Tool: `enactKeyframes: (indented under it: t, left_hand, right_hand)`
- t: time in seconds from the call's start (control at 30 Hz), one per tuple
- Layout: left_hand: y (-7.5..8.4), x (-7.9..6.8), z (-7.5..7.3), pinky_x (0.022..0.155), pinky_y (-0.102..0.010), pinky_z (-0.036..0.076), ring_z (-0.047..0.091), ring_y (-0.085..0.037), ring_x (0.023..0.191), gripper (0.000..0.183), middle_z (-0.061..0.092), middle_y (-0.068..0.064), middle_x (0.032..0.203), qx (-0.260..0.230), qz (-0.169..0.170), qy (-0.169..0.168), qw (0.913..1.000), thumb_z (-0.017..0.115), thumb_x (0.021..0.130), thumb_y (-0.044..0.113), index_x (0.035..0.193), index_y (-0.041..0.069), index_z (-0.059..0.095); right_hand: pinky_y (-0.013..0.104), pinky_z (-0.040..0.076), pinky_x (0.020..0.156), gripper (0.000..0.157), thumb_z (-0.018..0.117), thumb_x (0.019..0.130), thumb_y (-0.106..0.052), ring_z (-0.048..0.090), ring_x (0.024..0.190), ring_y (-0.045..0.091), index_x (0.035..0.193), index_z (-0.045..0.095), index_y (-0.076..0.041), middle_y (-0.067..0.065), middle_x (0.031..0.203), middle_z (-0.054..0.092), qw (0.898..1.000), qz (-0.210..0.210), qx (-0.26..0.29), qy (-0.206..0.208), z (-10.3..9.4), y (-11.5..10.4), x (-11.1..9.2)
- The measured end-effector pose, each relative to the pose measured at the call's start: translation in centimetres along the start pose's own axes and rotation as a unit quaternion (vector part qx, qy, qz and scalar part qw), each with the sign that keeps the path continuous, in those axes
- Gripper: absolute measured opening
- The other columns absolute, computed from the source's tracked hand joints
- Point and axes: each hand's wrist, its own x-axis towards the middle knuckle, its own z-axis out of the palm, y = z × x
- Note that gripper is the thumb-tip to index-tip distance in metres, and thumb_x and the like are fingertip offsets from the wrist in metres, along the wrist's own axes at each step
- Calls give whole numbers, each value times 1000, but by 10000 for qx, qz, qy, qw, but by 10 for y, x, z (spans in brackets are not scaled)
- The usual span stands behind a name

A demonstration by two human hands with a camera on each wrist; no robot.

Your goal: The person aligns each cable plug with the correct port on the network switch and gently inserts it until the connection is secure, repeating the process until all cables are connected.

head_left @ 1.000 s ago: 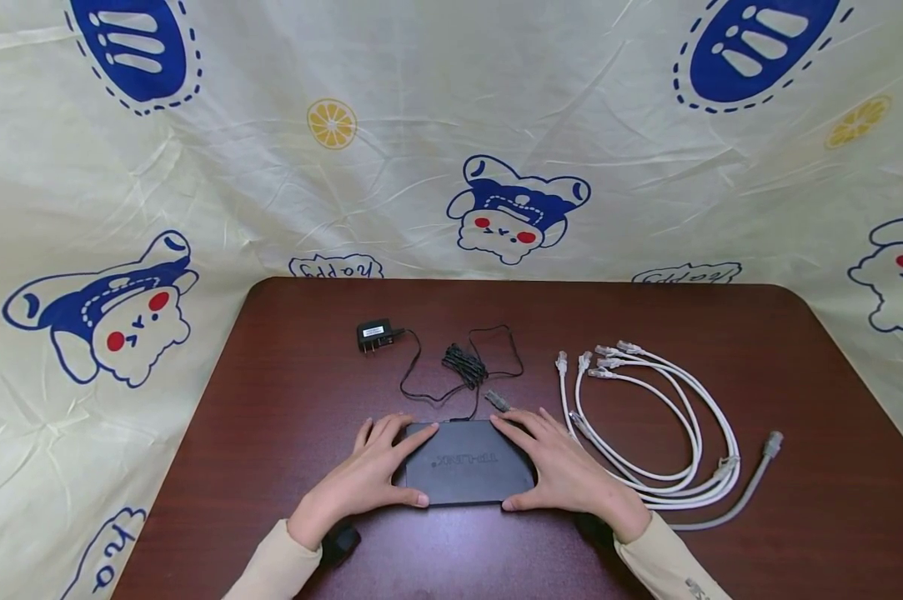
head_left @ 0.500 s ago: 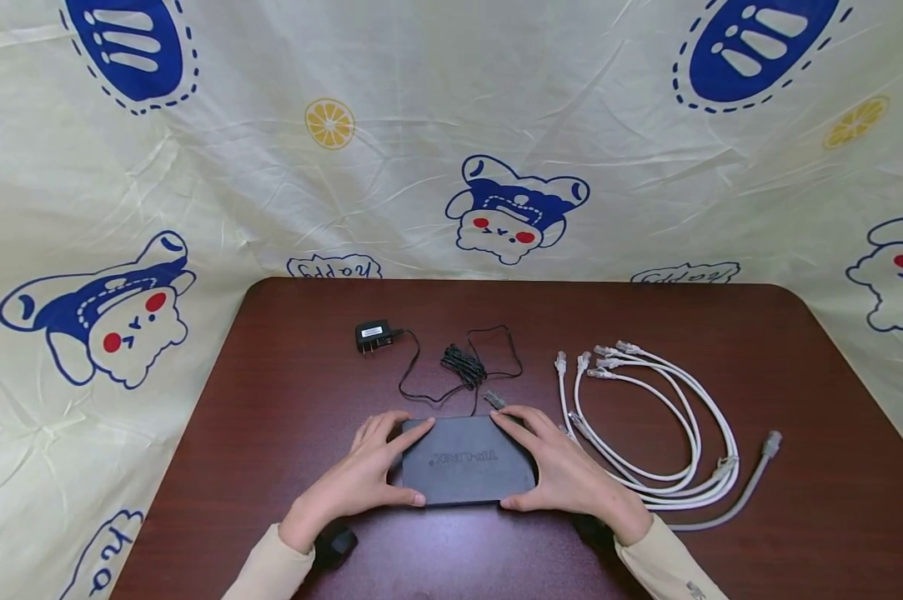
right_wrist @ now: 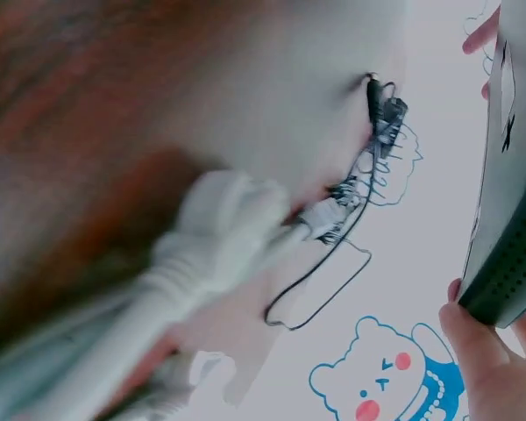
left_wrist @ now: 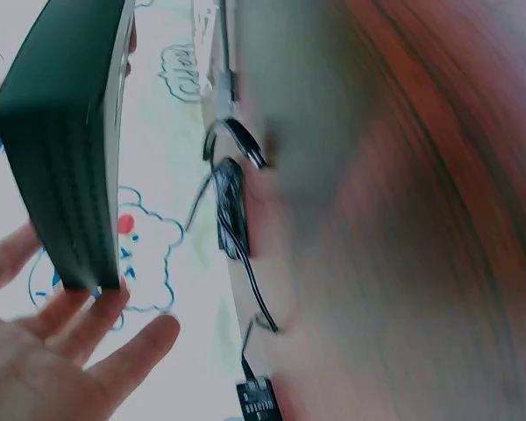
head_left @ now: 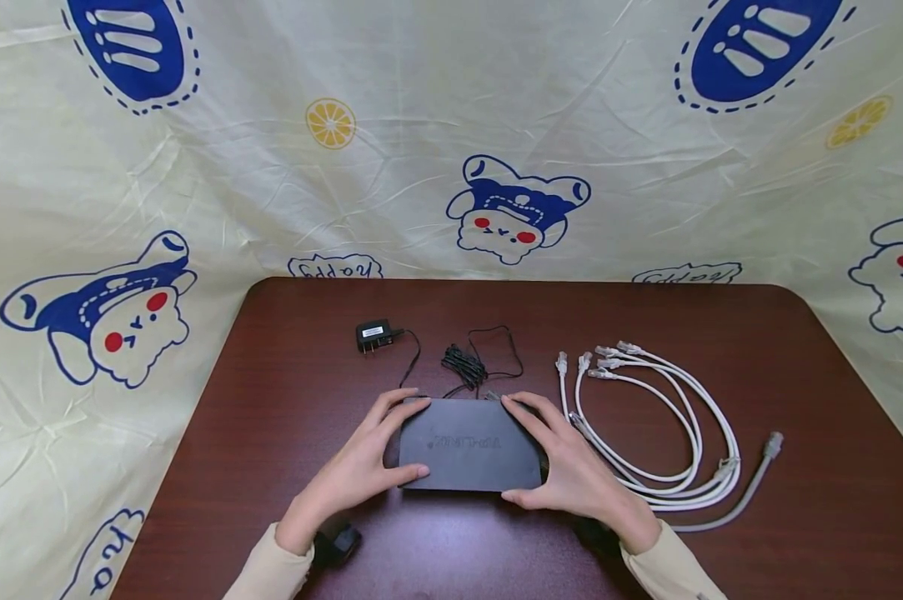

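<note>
A dark grey network switch (head_left: 469, 446) with a TP-LINK mark is held level by its two ends. My left hand (head_left: 357, 458) grips the left end, thumb at the near edge and fingers at the far edge. My right hand (head_left: 582, 467) holds the right end in the same way. Both wrist views show the switch (left_wrist: 57, 175) raised off the tabletop. Behind it lies a black power adapter (head_left: 374, 335) with a bundled thin cord (head_left: 464, 365). The switch covers part of this cord in the head view. In the left wrist view, a black plug (left_wrist: 244, 142) lies apart from the switch.
Coiled white network cables (head_left: 694, 417) lie to the right, close to my right hand. A grey cable end (head_left: 772, 446) points away beside them. The brown table (head_left: 301, 333) meets a hanging printed cloth (head_left: 391, 200) at its far edge.
Both hands have raised the switch from the table and shifted it slightly away from me. It now covers more of the black cord. The cables and adapter stay put.
</note>
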Motion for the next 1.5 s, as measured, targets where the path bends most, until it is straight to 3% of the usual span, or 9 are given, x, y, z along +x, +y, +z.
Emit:
enactKeyframes:
  t: [0.17,0.3,0.57,0.87,0.97,1.03,1.13,1.33,1.5]
  left_hand:
    - [7,3,3,100,-53,34,31,-29,136,73,18,-8,155,-369,-345,239,9984,74,84,23,147,23,37]
    - [11,5,7,99,-55,34,35,-28,133,72,27,-8,151,-579,-636,339,9957,69,88,28,150,32,31]
    - [15,13,18,94,-47,39,46,-19,118,68,43,-2,137,-1328,-438,942,9857,67,90,20,148,31,33]
    - [17,17,23,109,-54,15,23,-21,140,54,40,-4,144,-2930,-615,1515,9420,65,89,5,139,16,47]
    - [19,20,21,101,-45,36,36,-22,130,49,43,-8,137,-3586,-706,1630,9165,64,88,1,134,9,50]
    - [21,21,19,83,-43,51,47,-24,117,47,44,-12,131,-4020,-767,1655,8973,62,88,-1,133,6,49]
    - [21,23,15,57,-46,54,56,-25,95,45,44,-15,123,-4398,-823,1663,8787,60,88,-1,131,6,48]
    - [19,26,11,53,-51,52,61,-23,82,39,48,-17,120,-4368,-767,1685,8803,58,89,-1,125,12,53]
    - [19,27,7,50,-42,52,61,-22,75,35,48,-16,119,-4344,-696,1605,8836,56,89,-1,121,15,54]
  right_hand:
    - [29,36,94,105,88,56,-42,43,120,21,143,42,-5,9,139,39,9996,13,-4,293,-8,-3,2]
    - [23,33,95,103,85,58,-43,42,122,22,142,42,-4,10,140,38,9984,2,-59,571,-12,-5,4]
    - [22,32,93,102,87,58,-42,43,119,26,143,43,-5,12,139,40,9941,25,-298,1039,-15,-13,7]
    - [44,39,87,99,73,69,-62,40,120,28,143,42,-3,13,139,39,9939,172,-481,978,-18,-22,8]
    - [41,39,88,98,67,72,-66,40,120,28,143,41,-3,13,139,39,9936,205,-499,997,-19,-26,9]
    - [37,37,90,98,65,74,-67,40,120,28,143,41,-3,13,138,39,9935,187,-471,1022,-20,-28,11]
    - [28,33,90,93,62,77,-67,39,119,28,143,41,-4,12,137,39,9943,182,-266,1014,-22,-30,12]
    - [21,27,94,71,71,84,-41,37,121,26,142,45,-11,8,137,38,9936,419,541,895,-26,-30,10]
    - [27,30,96,60,71,84,-9,38,124,19,139,49,-15,6,140,38,9866,704,1299,691,-30,-28,9]
